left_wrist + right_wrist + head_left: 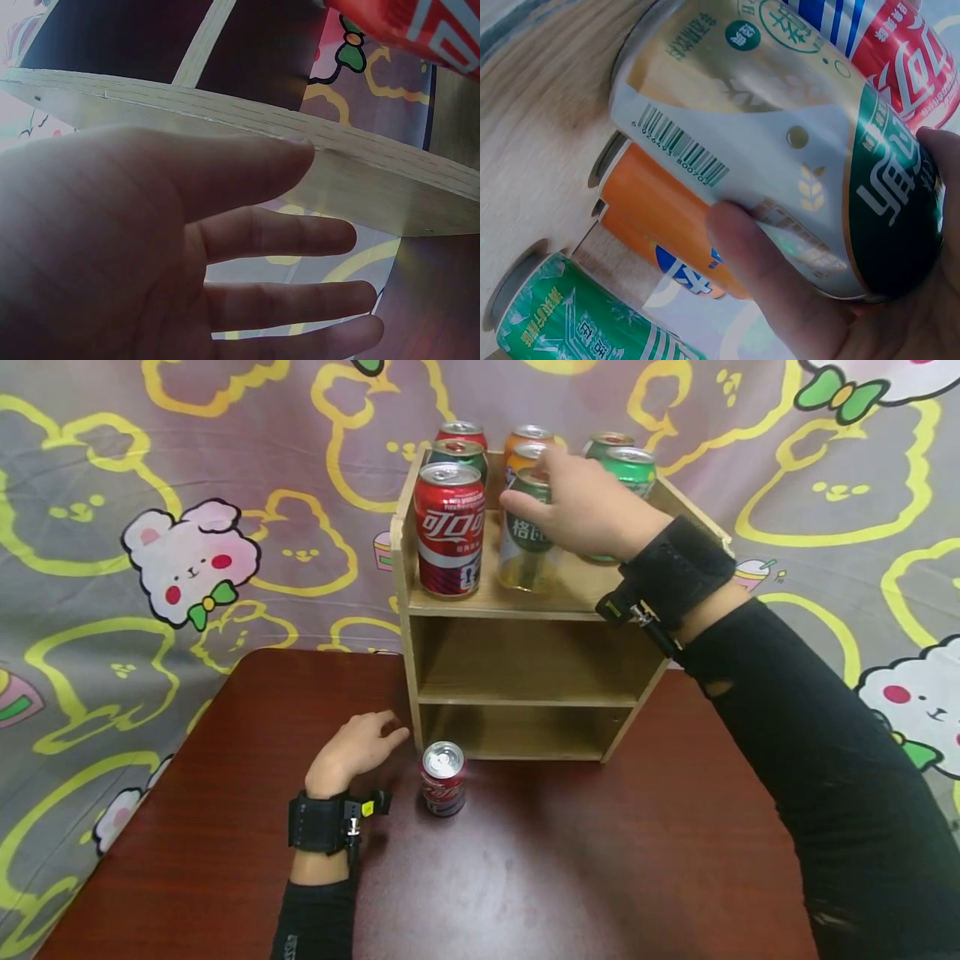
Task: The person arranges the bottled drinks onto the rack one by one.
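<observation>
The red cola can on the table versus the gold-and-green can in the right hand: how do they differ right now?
The red cola can on the table stands free; the left hand rests beside it, apart. The gold-and-green can stands on the top shelf of the wooden rack, gripped near its top by the right hand. One is red with white script, the other gold with a green band. Both stand upright.

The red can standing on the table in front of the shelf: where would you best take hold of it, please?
Grip the red can round its side wall, coming from its left, where the left hand rests open on the table. It stands upright and free; the shelf unit stands close behind.
</observation>
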`<action>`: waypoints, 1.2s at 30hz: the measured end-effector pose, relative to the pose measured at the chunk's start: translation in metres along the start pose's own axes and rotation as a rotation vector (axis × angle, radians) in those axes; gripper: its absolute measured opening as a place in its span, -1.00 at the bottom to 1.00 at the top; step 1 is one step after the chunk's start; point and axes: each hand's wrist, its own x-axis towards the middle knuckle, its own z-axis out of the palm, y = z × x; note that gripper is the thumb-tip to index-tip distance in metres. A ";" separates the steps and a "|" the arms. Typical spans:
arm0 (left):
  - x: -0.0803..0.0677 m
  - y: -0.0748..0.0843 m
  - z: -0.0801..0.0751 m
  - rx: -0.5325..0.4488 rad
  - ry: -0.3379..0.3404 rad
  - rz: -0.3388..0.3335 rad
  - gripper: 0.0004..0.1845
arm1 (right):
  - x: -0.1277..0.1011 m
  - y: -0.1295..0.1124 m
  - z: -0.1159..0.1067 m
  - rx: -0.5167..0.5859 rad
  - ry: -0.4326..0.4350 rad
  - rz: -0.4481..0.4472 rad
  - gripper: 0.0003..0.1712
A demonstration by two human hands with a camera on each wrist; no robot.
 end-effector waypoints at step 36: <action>0.001 0.004 0.006 0.034 -0.011 -0.014 -0.52 | -0.070 0.014 0.002 -0.044 0.393 -0.184 -0.56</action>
